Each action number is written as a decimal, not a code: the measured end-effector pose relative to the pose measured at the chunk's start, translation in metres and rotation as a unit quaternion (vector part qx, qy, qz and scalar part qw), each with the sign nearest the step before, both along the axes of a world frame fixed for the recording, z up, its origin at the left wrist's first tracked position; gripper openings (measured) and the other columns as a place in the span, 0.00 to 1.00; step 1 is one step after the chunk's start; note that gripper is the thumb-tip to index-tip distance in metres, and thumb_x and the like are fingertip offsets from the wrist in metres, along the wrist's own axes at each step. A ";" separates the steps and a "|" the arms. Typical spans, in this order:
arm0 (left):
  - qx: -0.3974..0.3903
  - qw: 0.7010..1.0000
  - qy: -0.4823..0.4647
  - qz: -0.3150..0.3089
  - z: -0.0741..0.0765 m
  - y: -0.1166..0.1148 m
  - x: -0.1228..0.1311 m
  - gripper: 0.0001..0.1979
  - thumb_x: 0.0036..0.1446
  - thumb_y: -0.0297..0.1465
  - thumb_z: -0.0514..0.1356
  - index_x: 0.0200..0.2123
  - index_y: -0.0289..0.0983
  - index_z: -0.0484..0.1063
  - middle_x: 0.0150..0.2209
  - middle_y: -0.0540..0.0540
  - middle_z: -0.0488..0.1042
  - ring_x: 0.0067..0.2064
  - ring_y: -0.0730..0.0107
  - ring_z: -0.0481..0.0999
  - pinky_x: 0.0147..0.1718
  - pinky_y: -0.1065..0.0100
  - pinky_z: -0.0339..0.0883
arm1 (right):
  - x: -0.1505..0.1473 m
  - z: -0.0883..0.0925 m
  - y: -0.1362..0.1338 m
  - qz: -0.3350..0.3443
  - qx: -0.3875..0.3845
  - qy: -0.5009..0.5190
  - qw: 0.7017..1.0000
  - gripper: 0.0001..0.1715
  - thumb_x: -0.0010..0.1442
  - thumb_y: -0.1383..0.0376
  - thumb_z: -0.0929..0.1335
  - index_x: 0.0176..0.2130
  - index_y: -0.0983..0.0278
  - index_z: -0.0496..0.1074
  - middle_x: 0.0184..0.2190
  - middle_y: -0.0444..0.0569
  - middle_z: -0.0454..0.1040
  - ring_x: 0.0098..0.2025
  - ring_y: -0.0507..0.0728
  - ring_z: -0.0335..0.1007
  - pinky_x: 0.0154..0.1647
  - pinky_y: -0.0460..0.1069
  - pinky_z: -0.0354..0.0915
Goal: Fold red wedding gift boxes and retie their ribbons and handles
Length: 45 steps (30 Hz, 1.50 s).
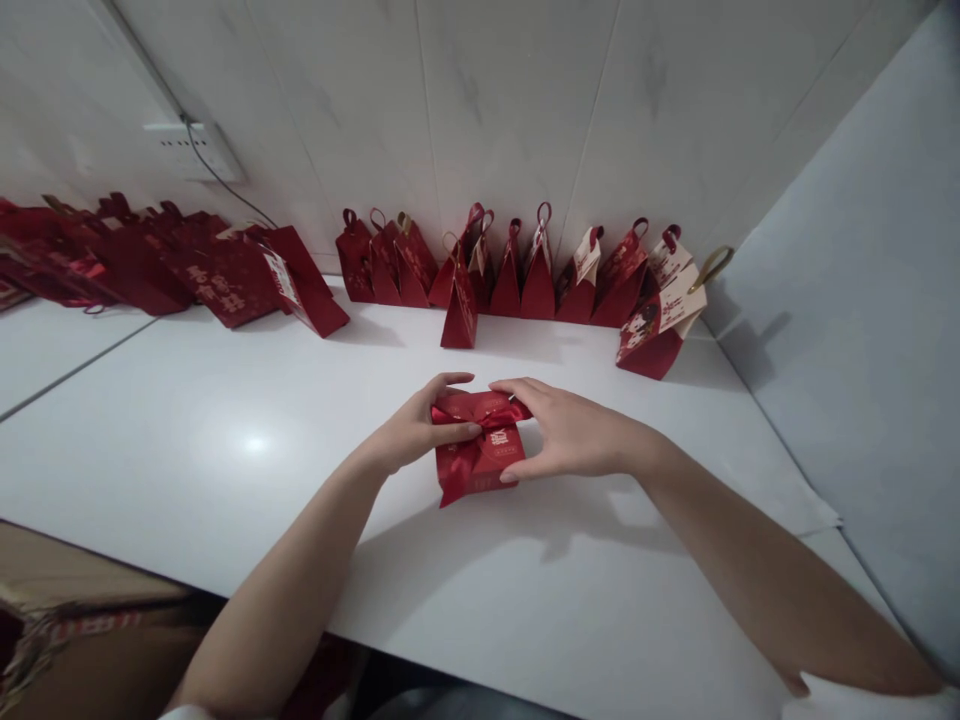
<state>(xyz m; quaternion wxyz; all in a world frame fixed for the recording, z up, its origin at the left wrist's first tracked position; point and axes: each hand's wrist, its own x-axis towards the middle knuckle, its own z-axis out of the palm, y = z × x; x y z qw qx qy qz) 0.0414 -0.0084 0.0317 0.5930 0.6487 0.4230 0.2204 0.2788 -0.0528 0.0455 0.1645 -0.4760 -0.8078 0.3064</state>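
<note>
Above the middle of the white table point(225, 380), a red box point(504, 466) tied with a shiny red ribbon point(459, 468) is clasped from both sides; whether its underside is touching the tabletop cannot be told. Its left side is gripped by the left hand point(409, 428), the thumb laid across the bow and the fingers curved around the far edge. Its right end is spanned by the right hand point(574, 430), thumb at the near corner, fingers by the ribbon. Beyond, peaked red boxes point(537, 290) are lined up along the tiled wall point(517, 110)
</note>
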 end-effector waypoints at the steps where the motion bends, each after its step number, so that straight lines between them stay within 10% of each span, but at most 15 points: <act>1: 0.016 1.000 -0.006 -0.001 -0.001 0.000 0.000 0.37 0.50 0.38 0.70 0.62 0.42 0.60 0.49 0.41 0.74 0.47 0.58 0.76 0.46 0.58 0.72 | -0.001 -0.001 0.001 0.001 0.012 0.000 1.000 0.56 0.47 0.47 0.76 0.67 0.60 0.55 0.64 0.57 0.62 0.61 0.67 0.64 0.58 0.61 0.66; 5: 0.204 0.975 -0.084 -0.005 -0.008 0.009 -0.007 0.35 0.55 0.40 0.66 0.63 0.44 0.57 0.57 0.38 0.68 0.53 0.55 0.73 0.51 0.57 0.69 | -0.003 -0.013 0.013 -0.020 0.130 0.004 0.991 0.61 0.47 0.49 0.76 0.69 0.60 0.48 0.62 0.59 0.63 0.60 0.69 0.64 0.58 0.64 0.65; 12: 0.414 0.905 0.012 -0.097 -0.025 0.035 -0.027 0.70 0.38 0.41 0.76 0.71 0.48 0.28 0.72 0.32 0.36 0.69 0.38 0.50 0.64 0.42 0.53 | -0.003 -0.070 0.038 -0.019 0.376 0.102 0.921 0.60 0.52 0.54 0.76 0.70 0.56 0.42 0.62 0.58 0.60 0.62 0.68 0.59 0.63 0.66 0.60; 19: 0.428 0.900 0.077 -0.040 -0.033 0.041 -0.031 0.52 0.45 0.36 0.72 0.68 0.41 0.46 0.62 0.33 0.64 0.60 0.45 0.68 0.58 0.46 0.63 | -0.015 -0.095 0.035 -0.056 0.186 0.372 0.908 0.49 0.56 0.43 0.70 0.67 0.55 0.52 0.65 0.56 0.59 0.63 0.65 0.61 0.61 0.62 0.64; 24: 0.428 0.901 0.063 -0.024 -0.037 0.041 -0.027 0.46 0.45 0.36 0.70 0.64 0.40 0.51 0.59 0.35 0.66 0.57 0.50 0.71 0.56 0.49 0.66 | -0.015 -0.096 0.043 -0.171 -0.004 0.564 0.808 0.20 0.65 0.47 0.64 0.40 0.60 0.71 0.34 0.46 0.75 0.36 0.54 0.72 0.39 0.50 0.68; 28: 0.418 0.906 0.072 -0.007 -0.040 0.042 -0.026 0.47 0.45 0.38 0.70 0.64 0.41 0.50 0.60 0.36 0.65 0.58 0.50 0.69 0.58 0.48 0.64 | -0.014 -0.100 0.046 -0.153 -0.067 0.569 0.805 0.18 0.58 0.53 0.72 0.27 0.63 0.70 0.22 0.41 0.69 0.26 0.50 0.65 0.33 0.47 0.64; 45: 0.468 0.875 0.107 0.064 -0.046 0.031 -0.015 0.45 0.46 0.37 0.69 0.64 0.38 0.53 0.62 0.35 0.63 0.61 0.48 0.65 0.59 0.51 0.59 | -0.008 -0.098 0.049 -0.175 -0.128 0.548 0.808 0.27 0.50 0.46 0.74 0.40 0.60 0.69 0.19 0.38 0.68 0.18 0.49 0.61 0.19 0.45 0.60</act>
